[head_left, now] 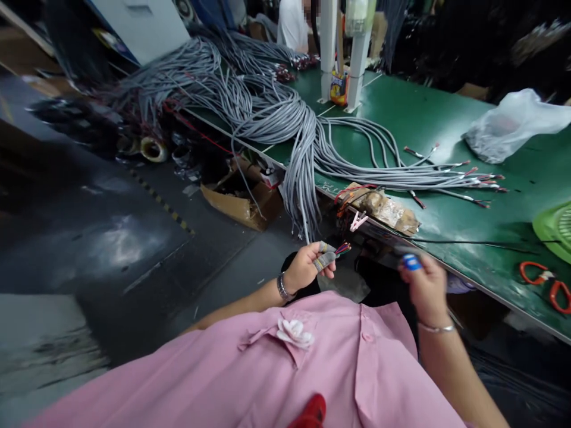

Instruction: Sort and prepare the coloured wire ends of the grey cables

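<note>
Pinched in my left hand (312, 266) is the end of a grey cable, its coloured wires (343, 248) fanning out past the fingertips. Grey covers wrap some fingers of that hand. My right hand (425, 285) is closed and slightly blurred, off to the right near the table edge, with something blue (411, 262) at its thumb; whether it is a cover or a held object cannot be made out. A thick bundle of grey cables (303, 154) drapes over the table edge above my left hand.
The green table (423, 131) carries a plastic bag (513, 125), orange-handled scissors (542, 279), a green fan-like object (557, 229) and a taped block (386, 211). A cardboard box (243, 199) sits below the edge. A person in white (292, 27) is across the table.
</note>
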A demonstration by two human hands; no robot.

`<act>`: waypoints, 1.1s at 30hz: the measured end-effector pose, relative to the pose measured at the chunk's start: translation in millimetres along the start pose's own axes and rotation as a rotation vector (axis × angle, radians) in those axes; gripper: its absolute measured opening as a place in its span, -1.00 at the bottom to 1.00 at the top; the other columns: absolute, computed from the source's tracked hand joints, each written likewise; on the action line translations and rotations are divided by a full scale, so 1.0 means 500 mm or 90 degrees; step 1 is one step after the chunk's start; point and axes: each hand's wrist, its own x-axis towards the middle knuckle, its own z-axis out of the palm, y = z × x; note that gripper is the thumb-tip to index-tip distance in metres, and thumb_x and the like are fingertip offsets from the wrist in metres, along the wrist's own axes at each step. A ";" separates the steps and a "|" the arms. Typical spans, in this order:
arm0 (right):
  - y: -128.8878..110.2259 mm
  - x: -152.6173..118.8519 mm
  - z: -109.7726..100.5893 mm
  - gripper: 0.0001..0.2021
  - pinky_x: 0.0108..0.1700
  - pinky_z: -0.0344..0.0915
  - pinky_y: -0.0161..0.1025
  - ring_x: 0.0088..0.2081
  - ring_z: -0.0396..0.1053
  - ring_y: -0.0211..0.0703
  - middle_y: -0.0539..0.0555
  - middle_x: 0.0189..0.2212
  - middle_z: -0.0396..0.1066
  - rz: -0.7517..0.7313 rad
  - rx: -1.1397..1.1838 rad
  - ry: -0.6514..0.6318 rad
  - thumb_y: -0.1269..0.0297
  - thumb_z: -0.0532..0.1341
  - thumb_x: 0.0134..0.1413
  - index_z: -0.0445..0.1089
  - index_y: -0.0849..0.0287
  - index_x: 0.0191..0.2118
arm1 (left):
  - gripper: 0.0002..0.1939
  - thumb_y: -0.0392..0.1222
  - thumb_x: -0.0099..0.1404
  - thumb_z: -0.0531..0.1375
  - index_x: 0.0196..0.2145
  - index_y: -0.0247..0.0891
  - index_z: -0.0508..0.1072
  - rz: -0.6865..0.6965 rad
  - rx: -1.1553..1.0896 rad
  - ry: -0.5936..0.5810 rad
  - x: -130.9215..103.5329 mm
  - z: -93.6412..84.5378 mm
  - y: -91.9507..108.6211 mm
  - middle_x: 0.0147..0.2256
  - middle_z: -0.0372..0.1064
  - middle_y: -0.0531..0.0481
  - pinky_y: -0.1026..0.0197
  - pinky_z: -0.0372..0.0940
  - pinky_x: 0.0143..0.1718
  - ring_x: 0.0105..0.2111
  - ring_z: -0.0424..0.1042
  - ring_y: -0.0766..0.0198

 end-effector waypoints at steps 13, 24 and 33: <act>-0.049 -0.021 0.188 -0.80 -0.46 0.24 -0.32 -0.47 0.25 -0.28 0.00 -0.46 0.37 0.126 0.139 -0.242 0.12 0.29 0.04 0.42 0.15 -0.34 | -0.66 0.05 0.20 0.27 -0.27 -0.32 0.41 -0.017 0.080 -0.085 0.018 0.012 -0.016 -0.45 0.45 -0.02 0.27 0.35 -0.43 -0.48 0.48 0.29; -0.066 -0.010 0.223 -0.80 -0.55 0.12 -0.34 -0.58 0.15 -0.33 -0.05 -0.54 0.35 0.192 0.189 -0.232 0.12 0.33 0.00 0.44 0.14 -0.35 | -0.68 0.04 0.18 0.28 -0.43 -0.32 0.46 -0.027 -0.067 0.068 0.010 0.010 -0.004 -0.55 0.43 0.00 0.25 0.35 -0.49 -0.59 0.39 0.33; -0.054 -0.020 0.211 -0.84 -0.28 0.30 -0.22 -0.38 0.34 -0.17 0.04 -0.44 0.44 0.035 0.070 -0.262 0.17 0.26 0.10 0.46 0.14 -0.38 | -0.72 -0.04 0.12 0.32 -0.43 -0.34 0.44 -0.048 -0.158 0.148 0.030 0.015 -0.019 -0.61 0.39 0.05 0.37 0.14 -0.71 -0.72 0.28 0.43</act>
